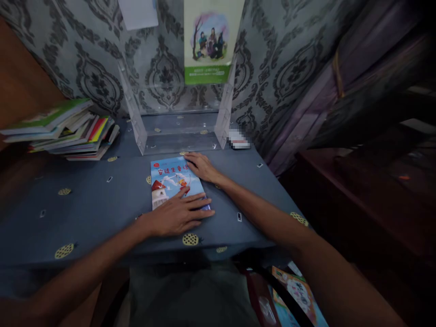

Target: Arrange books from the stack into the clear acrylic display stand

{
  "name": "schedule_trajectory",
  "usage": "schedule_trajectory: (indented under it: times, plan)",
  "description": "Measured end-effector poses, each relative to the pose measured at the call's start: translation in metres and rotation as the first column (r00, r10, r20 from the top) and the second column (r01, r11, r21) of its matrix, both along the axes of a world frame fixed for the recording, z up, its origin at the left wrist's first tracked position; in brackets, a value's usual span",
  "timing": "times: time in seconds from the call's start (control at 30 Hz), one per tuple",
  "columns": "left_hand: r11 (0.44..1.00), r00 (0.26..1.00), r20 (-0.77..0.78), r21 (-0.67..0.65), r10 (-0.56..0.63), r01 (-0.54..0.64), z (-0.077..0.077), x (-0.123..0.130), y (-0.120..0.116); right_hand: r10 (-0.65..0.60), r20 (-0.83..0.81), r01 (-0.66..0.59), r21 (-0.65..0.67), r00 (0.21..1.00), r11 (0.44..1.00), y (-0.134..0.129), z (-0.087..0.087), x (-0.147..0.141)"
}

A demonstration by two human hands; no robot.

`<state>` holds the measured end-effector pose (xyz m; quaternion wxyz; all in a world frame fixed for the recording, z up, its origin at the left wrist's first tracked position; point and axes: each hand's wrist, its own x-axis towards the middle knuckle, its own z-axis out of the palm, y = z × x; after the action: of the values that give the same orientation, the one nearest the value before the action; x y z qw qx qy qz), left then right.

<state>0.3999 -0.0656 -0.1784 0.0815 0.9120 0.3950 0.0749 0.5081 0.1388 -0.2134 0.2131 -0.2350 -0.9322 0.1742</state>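
A blue picture book (170, 179) with red Chinese characters on its cover lies shut and flat on the table. Across the lower part of the cover rests my left hand (182, 211), its fingers stretched out to the right past the book's edge. My right hand (200, 167) touches the upper right corner of the same book, with the fingers laid over it and extended. Neither hand grips the book. Part of the cover's lower half is hidden under my left hand.
A clear acrylic stand (180, 141) is behind the book. On the left a pile of books (76, 131) is stacked unevenly. A small blurred-out item (239, 140) sits right of the stand. Below the table's right front, another book (299, 293) shows. A green-edged poster (209, 72) hangs on the wall.
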Motion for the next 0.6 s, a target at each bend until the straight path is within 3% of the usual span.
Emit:
schedule_trajectory:
  times: [0.3, 0.47, 0.6]
  plan:
    - [0.996, 0.996, 0.090, -0.092, 0.020, -0.011, 0.008, -0.003, -0.001, -0.075, 0.078, 0.073, 0.029, 0.994, 0.997, -0.019, 0.007, 0.003]
    - [0.979, 0.933, 0.307, -0.141, 0.187, -0.150, 0.011, -0.001, -0.005, -0.078, 0.115, 0.073, 0.053, 0.990, 0.996, -0.048, 0.009, 0.016]
    - [0.959, 0.874, 0.404, -0.035, 0.271, -0.281, 0.007, -0.010, -0.002, -0.037, 0.124, 0.030, 0.057, 0.992, 0.998, -0.073, 0.008, 0.033]
